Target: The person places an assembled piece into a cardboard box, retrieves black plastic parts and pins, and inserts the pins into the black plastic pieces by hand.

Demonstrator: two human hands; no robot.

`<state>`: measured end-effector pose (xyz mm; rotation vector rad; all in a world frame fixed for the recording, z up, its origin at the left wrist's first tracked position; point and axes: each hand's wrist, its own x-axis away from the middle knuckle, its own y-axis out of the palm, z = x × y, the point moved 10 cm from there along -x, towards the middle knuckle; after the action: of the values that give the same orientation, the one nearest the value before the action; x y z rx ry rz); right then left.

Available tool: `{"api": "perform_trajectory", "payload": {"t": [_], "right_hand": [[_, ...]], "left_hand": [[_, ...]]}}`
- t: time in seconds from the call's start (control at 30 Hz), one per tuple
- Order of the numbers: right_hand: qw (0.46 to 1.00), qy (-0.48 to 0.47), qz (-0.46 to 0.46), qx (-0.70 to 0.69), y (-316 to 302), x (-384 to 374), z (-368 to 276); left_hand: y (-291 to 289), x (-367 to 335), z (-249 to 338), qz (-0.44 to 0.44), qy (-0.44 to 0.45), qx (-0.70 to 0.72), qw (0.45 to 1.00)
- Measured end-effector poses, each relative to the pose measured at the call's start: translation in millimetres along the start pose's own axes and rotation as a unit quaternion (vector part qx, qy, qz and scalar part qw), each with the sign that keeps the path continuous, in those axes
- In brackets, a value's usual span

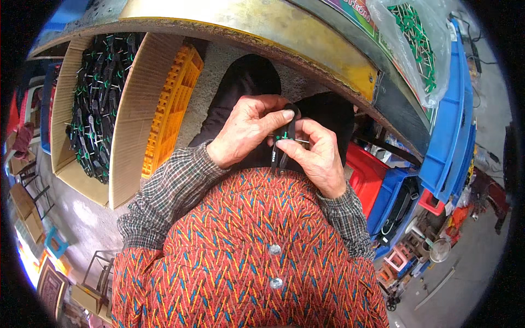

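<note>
A black plastic clamp-like piece with two long arms is held over my lap, its rounded end up and its arms pointing toward my body. My left hand is closed on the rounded upper end, thumb on top. Lower down, my right hand pinches the piece between thumb and fingers. Small green parts sit at its middle, beside my right thumb. A thin pale pin sticks out sideways by my right fingers. The fingers hide part of the joint.
A cardboard box at left holds many similar black pieces with green parts. Beside it stands an orange plastic crate. A worn table edge curves ahead. At far right are a clear bag of green pieces and blue bins.
</note>
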<state>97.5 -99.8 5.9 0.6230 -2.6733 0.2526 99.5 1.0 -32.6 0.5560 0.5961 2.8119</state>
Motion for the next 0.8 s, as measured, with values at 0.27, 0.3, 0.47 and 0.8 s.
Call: {"api": "perform_trajectory", "payload": {"t": [0.27, 0.3, 0.47, 0.8], "right_hand": [[0.993, 0.008, -0.061, 0.1, 4, -2, -5], [0.993, 0.008, -0.061, 0.1, 6, -1, -4], [1.0, 0.0, -0.029, -0.002, 5, -1, 2], [0.996, 0.02, -0.041, -0.073, 6, 5, 5]], "left_hand": [[-1, 3, 7, 0.013, -0.009, 0.008, 1.0], [-1, 3, 7, 0.013, -0.002, 0.004, 1.0], [-1, 0, 4, -0.002, 0.012, -0.006, 1.0], [-1, 1, 11, 0.01, 0.008, -0.008, 1.0]]}}
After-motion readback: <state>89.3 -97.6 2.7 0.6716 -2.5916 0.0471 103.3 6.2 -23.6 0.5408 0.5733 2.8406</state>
